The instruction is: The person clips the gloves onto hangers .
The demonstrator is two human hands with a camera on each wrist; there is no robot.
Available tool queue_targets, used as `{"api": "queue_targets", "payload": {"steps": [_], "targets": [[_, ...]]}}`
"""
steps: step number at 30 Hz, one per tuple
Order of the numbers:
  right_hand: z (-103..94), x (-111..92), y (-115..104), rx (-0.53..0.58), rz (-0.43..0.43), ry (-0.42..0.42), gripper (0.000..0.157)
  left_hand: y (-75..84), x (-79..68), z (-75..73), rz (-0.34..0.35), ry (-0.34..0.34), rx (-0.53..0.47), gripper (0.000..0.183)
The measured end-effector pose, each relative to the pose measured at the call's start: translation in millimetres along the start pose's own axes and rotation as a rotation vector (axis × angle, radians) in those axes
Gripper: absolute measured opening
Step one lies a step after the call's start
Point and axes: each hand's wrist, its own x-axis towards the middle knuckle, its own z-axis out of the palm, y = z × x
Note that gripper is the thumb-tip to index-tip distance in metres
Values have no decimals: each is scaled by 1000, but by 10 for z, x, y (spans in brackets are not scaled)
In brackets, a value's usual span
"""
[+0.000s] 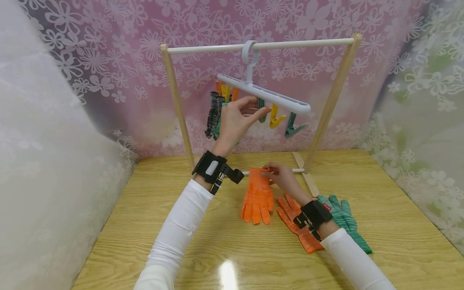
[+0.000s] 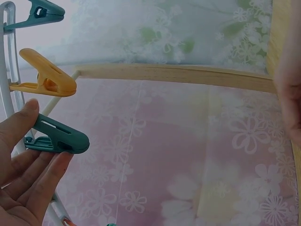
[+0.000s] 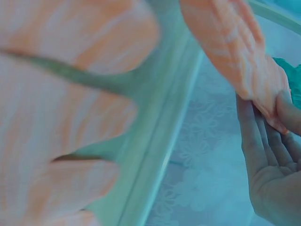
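High up, my left hand (image 1: 235, 119) pinches a dark green clothespin (image 2: 63, 134) on the white hanger (image 1: 268, 94), thumb on one handle and fingers against the other. Beside it hang a yellow clothespin (image 2: 49, 77) and another green clothespin (image 1: 293, 125), both with nothing in them. Lower down, my right hand (image 1: 284, 179) grips an orange knit glove (image 1: 258, 199) at its cuff, and the glove's fingers hang downward. In the right wrist view, thumb and fingers close on the cuff of the same glove (image 3: 235, 52).
A wooden rack (image 1: 331, 100) with a white rod carries the hanger. Dark striped gloves (image 1: 214, 114) hang from clothespins at the hanger's far end. On the table (image 1: 156, 241) lie another orange glove (image 1: 308, 239) and a green glove (image 1: 344, 217), partly beneath my right forearm.
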Motion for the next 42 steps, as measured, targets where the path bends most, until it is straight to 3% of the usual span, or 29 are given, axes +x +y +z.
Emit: {"api": "queue_targets", "payload": {"steps": [6,18,25,36,42], "targets": [[-91,40,-209,76,-36,40,27,5,3,4,0,2,20,35],[-327,162,-600,112,-230,205,25,49,12,16,-3,11,119,29],[-399,193,-790,145,-208,224,27,50,19,4,-4,25,130,26],[-437,240,-1013,291,-251,338,23,32,21,-5,-8,34,157,27],[-471,264,-1103,257,-239,350,24,37,17,-23,-10,44,159,27]]}}
